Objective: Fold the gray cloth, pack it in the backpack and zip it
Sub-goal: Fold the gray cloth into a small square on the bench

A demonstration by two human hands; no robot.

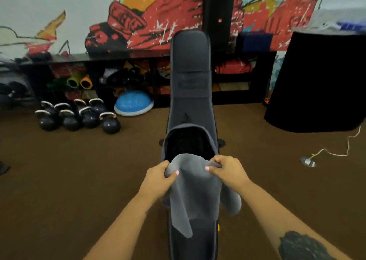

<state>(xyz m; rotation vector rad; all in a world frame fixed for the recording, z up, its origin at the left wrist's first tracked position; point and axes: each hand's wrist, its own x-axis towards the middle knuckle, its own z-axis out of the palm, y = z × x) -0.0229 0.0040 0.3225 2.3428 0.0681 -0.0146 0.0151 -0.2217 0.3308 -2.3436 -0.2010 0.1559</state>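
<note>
1. Gray soft cloth (195,188) hangs unfolded between both hands, its lower corners drooping toward the person.
2. Left hand (161,175) pinches the cloth's upper left edge, thumb on top.
3. Right hand (225,170) grips the upper right edge the same way.
4. Just beyond the hands, a dark gray fabric backpack (189,139) gapes open on a long black padded bench (190,61).

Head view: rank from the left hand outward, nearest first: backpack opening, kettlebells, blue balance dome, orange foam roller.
From the left hand, which grips the gray cloth:
1. Backpack opening, just ahead on the bench.
2. Kettlebells, on the floor to the left.
3. Blue balance dome, farther back, by the shelf.
4. Orange foam roller, in the shelf.
</note>
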